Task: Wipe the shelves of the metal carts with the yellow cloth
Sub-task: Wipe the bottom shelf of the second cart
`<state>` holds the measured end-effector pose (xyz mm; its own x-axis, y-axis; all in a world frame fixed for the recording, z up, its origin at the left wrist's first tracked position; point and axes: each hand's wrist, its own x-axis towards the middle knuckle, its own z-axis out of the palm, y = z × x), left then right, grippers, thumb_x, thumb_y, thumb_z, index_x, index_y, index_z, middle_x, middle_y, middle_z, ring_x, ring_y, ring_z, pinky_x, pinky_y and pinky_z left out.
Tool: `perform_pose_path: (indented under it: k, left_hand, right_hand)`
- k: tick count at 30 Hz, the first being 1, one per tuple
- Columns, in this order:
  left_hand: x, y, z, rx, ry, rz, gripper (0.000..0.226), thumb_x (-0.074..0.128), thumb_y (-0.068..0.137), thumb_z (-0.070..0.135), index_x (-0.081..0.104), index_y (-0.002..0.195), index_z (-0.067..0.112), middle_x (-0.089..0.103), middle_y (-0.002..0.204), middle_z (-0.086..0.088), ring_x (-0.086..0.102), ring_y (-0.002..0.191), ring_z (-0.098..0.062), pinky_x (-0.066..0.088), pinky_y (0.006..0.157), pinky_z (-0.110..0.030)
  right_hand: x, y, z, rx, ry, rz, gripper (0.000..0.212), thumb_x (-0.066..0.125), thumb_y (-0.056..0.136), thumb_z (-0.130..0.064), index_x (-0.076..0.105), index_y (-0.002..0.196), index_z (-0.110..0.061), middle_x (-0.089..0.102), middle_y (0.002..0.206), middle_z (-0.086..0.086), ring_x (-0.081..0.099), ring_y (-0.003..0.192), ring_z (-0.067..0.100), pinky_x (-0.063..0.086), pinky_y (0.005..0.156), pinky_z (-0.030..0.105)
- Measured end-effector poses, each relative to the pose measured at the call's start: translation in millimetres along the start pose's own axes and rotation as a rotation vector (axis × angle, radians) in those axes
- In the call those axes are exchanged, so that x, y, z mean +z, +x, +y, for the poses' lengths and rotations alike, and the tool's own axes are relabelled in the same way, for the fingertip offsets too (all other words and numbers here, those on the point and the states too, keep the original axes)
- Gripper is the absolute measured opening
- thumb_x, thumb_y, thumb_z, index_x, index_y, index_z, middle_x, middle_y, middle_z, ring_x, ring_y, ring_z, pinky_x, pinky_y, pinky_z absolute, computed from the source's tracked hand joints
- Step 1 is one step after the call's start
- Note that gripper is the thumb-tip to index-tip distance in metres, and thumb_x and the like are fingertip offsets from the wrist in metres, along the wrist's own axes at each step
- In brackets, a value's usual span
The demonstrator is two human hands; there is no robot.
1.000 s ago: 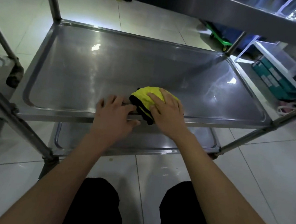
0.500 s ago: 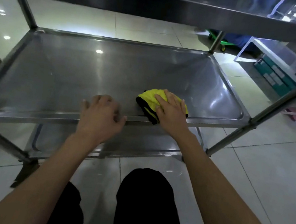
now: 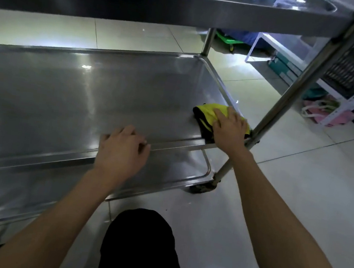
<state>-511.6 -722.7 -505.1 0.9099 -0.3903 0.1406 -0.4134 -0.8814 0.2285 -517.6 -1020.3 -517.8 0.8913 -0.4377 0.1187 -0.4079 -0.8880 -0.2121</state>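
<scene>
A yellow cloth point(image 3: 207, 113) with a dark edge lies bunched in the near right corner of the metal cart's middle shelf point(image 3: 86, 99). My right hand point(image 3: 229, 127) presses flat on the cloth, fingers spread and nearly straight. My left hand point(image 3: 122, 151) rests on the shelf's front rim, fingers curled over the edge. The top shelf point(image 3: 143, 3) crosses the upper view. Part of the bottom shelf point(image 3: 167, 168) shows under the middle one.
The cart's front right post point(image 3: 294, 90) rises just right of the cloth, with a castor point(image 3: 203, 188) at its foot. White shelving point(image 3: 348, 73) with crates and pink bags stands at the right. My dark-trousered knees are low in view on the tiled floor.
My right hand has slid the cloth rightward along the front of the shelf into the near right corner. My left hand stays on the front rim. The view has shifted right.
</scene>
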Motion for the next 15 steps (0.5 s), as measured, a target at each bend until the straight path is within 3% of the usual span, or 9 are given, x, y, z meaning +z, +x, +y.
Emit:
perform_pose_path:
  k: [6,10,15]
  left_hand:
    - [6,2,-7,0.027,-0.069,0.035,0.032,0.05,0.096,0.049,0.074,0.101,0.028,0.056,0.104,0.002,0.057,0.101,-0.025,0.051,0.082,-0.04]
    - [6,-3,-9,0.037,-0.102,0.03,0.034,0.046,0.095,0.054,0.071,0.101,0.032,0.057,0.107,0.007,0.057,0.107,-0.022,0.053,0.084,-0.04]
    - [-6,-1,-42,0.168,-0.23,-0.014,0.035,0.054,0.096,0.049,0.069,0.122,0.03,0.062,0.127,0.01,0.059,0.116,-0.019,0.045,0.096,-0.033]
  right_hand:
    - [3,7,-1,0.015,0.0,-0.021,0.047,0.033,0.102,-0.032,0.034,0.149,-0.038,0.013,0.163,0.013,0.013,0.148,0.039,0.002,0.119,0.058]
    - [1,6,-10,0.04,0.018,-0.107,0.048,0.03,0.104,-0.036,0.027,0.152,-0.04,0.005,0.165,0.011,0.004,0.15,0.037,-0.003,0.12,0.057]
    - [7,0,-59,0.001,0.049,-0.195,0.049,0.026,0.104,-0.045,0.019,0.153,-0.044,-0.001,0.165,0.008,0.0,0.151,0.033,-0.005,0.119,0.054]
